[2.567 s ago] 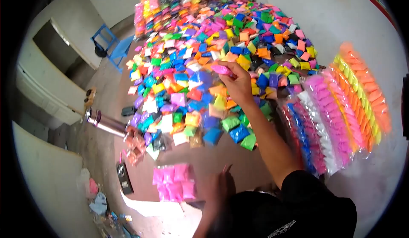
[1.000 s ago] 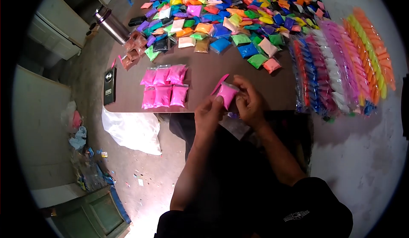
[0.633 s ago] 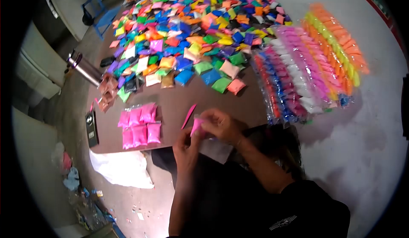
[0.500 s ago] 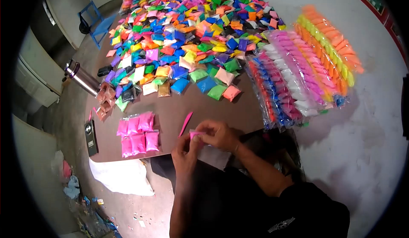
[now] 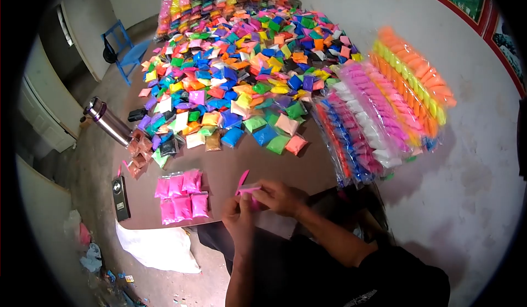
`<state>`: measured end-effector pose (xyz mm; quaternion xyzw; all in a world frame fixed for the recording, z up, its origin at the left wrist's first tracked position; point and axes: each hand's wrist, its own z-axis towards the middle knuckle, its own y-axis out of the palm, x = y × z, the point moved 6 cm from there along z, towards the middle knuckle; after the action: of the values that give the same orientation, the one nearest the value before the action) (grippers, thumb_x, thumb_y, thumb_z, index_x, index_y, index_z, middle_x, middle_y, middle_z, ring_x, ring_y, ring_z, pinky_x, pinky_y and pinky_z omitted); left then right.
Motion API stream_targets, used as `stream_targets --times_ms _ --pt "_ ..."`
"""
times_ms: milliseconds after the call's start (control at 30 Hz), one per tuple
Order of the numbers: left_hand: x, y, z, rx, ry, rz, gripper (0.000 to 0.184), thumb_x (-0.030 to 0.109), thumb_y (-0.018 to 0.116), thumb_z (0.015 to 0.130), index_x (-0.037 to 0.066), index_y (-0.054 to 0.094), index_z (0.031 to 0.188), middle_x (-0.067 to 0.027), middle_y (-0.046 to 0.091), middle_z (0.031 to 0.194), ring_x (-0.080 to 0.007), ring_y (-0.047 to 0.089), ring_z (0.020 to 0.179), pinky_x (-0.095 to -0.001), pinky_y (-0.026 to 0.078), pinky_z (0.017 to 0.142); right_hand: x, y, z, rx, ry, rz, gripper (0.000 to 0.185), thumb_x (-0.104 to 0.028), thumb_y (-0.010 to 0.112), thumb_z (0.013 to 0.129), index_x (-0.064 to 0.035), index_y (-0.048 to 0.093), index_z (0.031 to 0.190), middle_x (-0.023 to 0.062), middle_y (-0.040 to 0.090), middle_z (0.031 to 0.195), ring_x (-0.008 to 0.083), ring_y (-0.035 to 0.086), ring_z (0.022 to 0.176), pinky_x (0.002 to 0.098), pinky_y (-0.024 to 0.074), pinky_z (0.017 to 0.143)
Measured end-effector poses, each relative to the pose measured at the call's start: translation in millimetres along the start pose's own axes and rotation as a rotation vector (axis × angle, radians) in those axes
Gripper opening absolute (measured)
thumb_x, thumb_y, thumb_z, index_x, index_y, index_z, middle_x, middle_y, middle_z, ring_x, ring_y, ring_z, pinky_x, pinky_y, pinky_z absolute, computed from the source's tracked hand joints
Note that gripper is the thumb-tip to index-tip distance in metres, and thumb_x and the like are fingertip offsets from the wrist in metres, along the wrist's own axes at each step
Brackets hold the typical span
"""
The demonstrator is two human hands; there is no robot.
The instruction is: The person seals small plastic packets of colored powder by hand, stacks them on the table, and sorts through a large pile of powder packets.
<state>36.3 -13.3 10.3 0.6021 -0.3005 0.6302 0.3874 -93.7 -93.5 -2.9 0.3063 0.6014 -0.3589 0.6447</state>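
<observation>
Both hands meet at the near edge of the brown table. Between them is a small pink packet (image 5: 250,189), its top edge pinched by the fingers. My left hand (image 5: 238,212) is closed on the packet's left side, thumb up. On its right side, my right hand (image 5: 281,198) pinches the packet; some fingertips are hidden. A flat pink plastic tool (image 5: 242,179) lies just beyond my left hand. To the left, several filled pink packets (image 5: 181,207) lie in two rows on the table.
A large heap of coloured packets (image 5: 230,76) covers the table's far part. Long clear bags of packets (image 5: 379,115) lie at right. A steel flask (image 5: 107,121), brown packets (image 5: 139,152) and a black device (image 5: 120,198) line the left side. A blue chair (image 5: 129,54) stands beyond.
The view has tilted up, so the table appears lower. My hands stay together on the pink packet, whose top edge now shows more between the fingers.
</observation>
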Motion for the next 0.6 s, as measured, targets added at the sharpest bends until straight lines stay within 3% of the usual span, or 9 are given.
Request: stream_targets --times_ms 67,167,233,400,600 --pt "6.2 3.7 1.5 -0.023 0.01 0.012 0.022 0.013 0.066 0.101 -0.001 0.064 0.084 0.0006 0.06 0.074 -0.0061 0.051 0.069 -0.0242 0.042 0.063 -2.0 -2.6 -3.6 0.041 0.0 0.0 0.012 -0.013 0.066 0.098 -0.0018 0.066 0.103 0.0006 0.064 0.084 0.0068 0.055 0.075 0.0262 0.046 0.066" --pt "6.0 7.8 1.6 -0.087 -0.11 0.047 0.019 0.015 0.068 0.099 -0.003 0.07 0.099 -0.0033 0.069 0.083 -0.0085 0.062 0.078 -0.0243 0.05 0.072 -10.4 -5.2 -4.6 0.102 -0.04 -0.039 0.011 -0.013 0.065 0.098 -0.0022 0.067 0.099 -0.0006 0.062 0.079 0.0063 0.053 0.07 0.0264 0.0441 0.062" --pt "6.7 6.7 2.7 -0.089 -0.1 0.055 0.019 0.016 0.068 0.1 -0.003 0.07 0.099 -0.0032 0.069 0.083 -0.0084 0.062 0.078 -0.0242 0.05 0.072 -12.9 -4.9 -5.5 0.113 -0.084 -0.076 0.01 -0.013 0.065 0.098 -0.0024 0.067 0.099 -0.0007 0.061 0.078 0.0063 0.052 0.069 0.0263 0.0438 0.061" --pt "-1.3 -0.7 8.4 -0.066 -0.111 0.0 0.021 0.017 0.065 0.101 -0.003 0.069 0.096 -0.0021 0.068 0.084 -0.0078 0.06 0.078 -0.0239 0.049 0.071 -10.5 -1.0 -6.0 0.013 0.046 0.018 0.011 -0.013 0.065 0.099 -0.0025 0.068 0.1 -0.0007 0.062 0.077 0.0064 0.054 0.07 0.0264 0.0446 0.061" --pt "-6.7 -6.2 7.4 -0.06 -0.097 -0.056 0.021 0.017 0.064 0.102 0.0 0.066 0.09 0.0016 0.063 0.079 -0.0049 0.054 0.073 -0.0229 0.045 0.065 -21.7 6.4 -5.1 0.051 -0.054 -0.126 0.017 -0.018 0.066 0.099 -0.0015 0.068 0.101 0.0023 0.064 0.077 0.0079 0.056 0.069 0.0286 0.0471 0.062"
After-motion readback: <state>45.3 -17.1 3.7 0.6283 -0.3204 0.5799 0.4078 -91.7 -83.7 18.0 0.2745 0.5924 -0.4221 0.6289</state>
